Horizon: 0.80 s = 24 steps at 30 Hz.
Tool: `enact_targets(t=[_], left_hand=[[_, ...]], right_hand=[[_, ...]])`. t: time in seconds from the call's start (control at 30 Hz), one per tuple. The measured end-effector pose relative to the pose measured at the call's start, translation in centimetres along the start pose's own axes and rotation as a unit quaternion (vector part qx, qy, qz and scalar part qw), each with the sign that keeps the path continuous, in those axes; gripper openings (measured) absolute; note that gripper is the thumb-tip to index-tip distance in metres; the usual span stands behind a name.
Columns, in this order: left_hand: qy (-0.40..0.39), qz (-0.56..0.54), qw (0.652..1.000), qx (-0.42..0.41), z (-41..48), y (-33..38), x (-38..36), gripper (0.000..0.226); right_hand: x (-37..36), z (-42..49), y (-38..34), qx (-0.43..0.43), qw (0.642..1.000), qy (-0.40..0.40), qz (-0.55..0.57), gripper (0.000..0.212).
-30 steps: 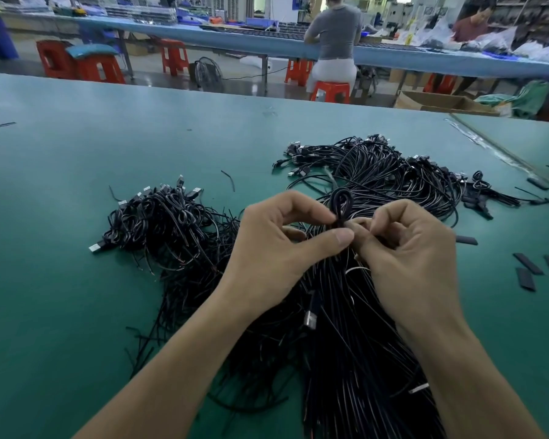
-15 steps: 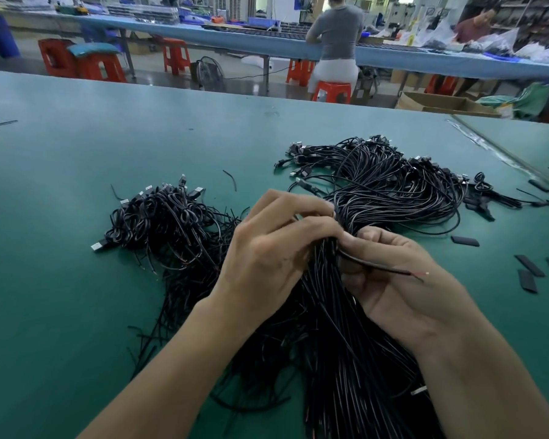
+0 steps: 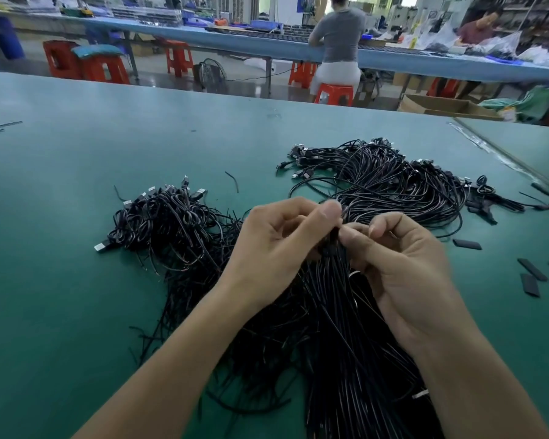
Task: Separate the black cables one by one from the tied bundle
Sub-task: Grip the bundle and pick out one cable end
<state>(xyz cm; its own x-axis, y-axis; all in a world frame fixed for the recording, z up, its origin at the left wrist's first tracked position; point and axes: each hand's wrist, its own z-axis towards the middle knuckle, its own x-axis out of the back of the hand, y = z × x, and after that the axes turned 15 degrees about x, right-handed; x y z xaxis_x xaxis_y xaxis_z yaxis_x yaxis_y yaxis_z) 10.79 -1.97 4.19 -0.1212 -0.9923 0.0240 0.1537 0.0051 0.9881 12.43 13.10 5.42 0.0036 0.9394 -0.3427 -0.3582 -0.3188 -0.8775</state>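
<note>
The left hand [image 3: 276,248] and right hand [image 3: 403,274] pinch the bundle [image 3: 343,312] top — cable piles [image 3: 165,226] beyond.

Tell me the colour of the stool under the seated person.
Orange-red; the stool shows best in the head view.

Both hands [image 3: 339,248] pinch black cable bundle [image 3: 336,312].

Cable pile [image 3: 159,223] L of bundle [image 3: 346,343], on table [image 3: 61,296].
</note>
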Motion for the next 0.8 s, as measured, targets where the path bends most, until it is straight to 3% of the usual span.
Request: enact_targets(t=[0.13, 0.3, 0.37, 0.47, 0.57, 0.67, 0.8], left_hand=[[0.013, 0.032, 0.999, 0.007, 0.3, -0.1, 0.5, 0.020], [-0.024, -0.002, 0.996, 0.086, 0.6, -0.3, 1.1, 0.027], [-0.005, 0.019, 0.995, 0.093, 0.9, -0.1, 1.5, 0.025], [0.137, 0.045, 0.985, 0.096, 1.6, 0.1, 3.1, 0.024], [0.318, 0.129, 0.937, 0.068, 2.1, 0.1, 5.6, 0.021], [0.409, 0.199, 0.887, 0.084, 2.3, -0.4, 7.3, 0.021], [0.391, 0.290, 0.859, 0.160, 2.5, -1.7, 7.8, 0.034]], right_hand=[[-0.1, -0.2, 0.0, 0.004, 0.999, 0.005, -0.051, 0.033], [0.1, -0.2, 0.6, -0.010, 0.996, 0.009, -0.090, 0.028], [0.2, -0.3, 0.6, -0.012, 0.994, -0.006, -0.105, 0.021], [0.3, -0.3, 0.4, -0.022, 0.992, -0.027, -0.121, 0.014], [0.7, 0.0, 0.6, -0.025, 0.984, -0.018, -0.177, 0.011], [1.9, 0.4, 0.9, 0.020, 0.939, -0.005, -0.343, 0.013], [2.9, 0.3, 1.2, 0.048, 0.845, -0.079, -0.527, 0.013]])
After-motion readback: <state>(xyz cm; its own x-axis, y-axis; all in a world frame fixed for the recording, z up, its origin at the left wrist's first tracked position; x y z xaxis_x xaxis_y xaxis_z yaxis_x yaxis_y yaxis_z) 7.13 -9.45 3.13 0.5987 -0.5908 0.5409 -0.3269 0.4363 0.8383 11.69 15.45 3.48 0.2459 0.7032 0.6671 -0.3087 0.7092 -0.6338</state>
